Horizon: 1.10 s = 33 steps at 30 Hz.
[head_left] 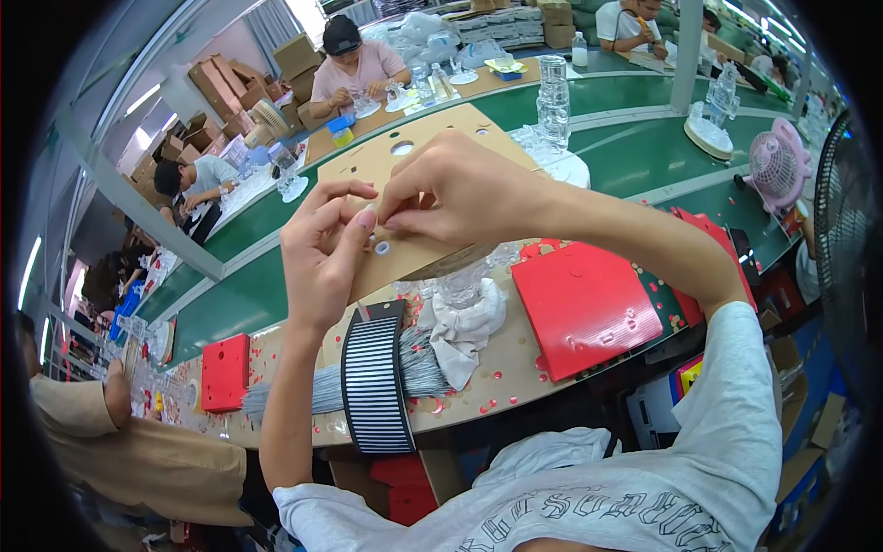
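A tan board (455,127) with several punched holes stands tilted up in front of me, its near edge above the bench. My left hand (320,247) is at the board's near left part, thumb and fingers pinched close to a small round hole. My right hand (449,191) reaches across from the right with its fingers curled in and the thumb pressed to the forefinger, almost touching my left fingertips. Whatever lies between the fingers of either hand is too small or hidden. Below the board, a bundle of thin grey wires (317,391) passes under a black-and-white striped band (377,382).
Red panels (584,308) lie to the right, and a smaller red panel (225,373) to the left. A white cloth (469,322) sits beside the wires among scattered red discs. Beyond the board are a transparent tower (554,101), a green conveyor (616,92) and seated co-workers.
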Tool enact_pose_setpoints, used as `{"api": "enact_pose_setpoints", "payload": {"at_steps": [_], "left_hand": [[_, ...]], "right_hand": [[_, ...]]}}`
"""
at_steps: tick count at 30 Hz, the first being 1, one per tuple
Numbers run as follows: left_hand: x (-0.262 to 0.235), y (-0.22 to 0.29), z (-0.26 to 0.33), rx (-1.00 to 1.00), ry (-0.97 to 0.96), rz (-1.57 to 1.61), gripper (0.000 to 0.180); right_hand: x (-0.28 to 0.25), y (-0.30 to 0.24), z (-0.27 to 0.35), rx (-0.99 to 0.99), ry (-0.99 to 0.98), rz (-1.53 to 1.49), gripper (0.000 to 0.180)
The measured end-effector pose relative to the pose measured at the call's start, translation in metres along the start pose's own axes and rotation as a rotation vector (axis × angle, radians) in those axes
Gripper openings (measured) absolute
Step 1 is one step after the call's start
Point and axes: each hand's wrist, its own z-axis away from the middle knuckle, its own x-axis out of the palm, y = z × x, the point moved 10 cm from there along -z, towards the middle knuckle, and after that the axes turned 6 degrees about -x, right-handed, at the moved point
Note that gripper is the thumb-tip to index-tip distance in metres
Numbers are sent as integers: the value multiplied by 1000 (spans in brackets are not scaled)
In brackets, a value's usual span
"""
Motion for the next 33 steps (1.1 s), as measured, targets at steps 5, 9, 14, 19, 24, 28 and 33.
{"api": "enact_pose_setpoints", "payload": {"at_steps": [5, 9, 14, 19, 24, 28, 33], "left_hand": [[-21, -16, 14, -118, 156, 99, 20], [-1, 1, 38, 74, -47, -245, 41], [-31, 9, 51, 95, 215, -104, 27], [-13, 35, 58, 280, 146, -393, 39], [-9, 16, 67, 287, 220, -417, 46], [-5, 18, 68, 284, 206, -424, 45], [-2, 18, 66, 289, 184, -435, 49]], "right_hand": [[1, 13, 3, 109, 15, -82, 14], [-3, 18, 8, 147, 37, -70, 14], [2, 18, 4, 183, 28, -63, 17], [6, 17, 0, 173, 2, -74, 17], [8, 3, -8, 29, -101, -45, 18], [7, -16, -11, -157, -187, 87, 17], [17, -21, -10, -204, -404, 260, 13]]}}
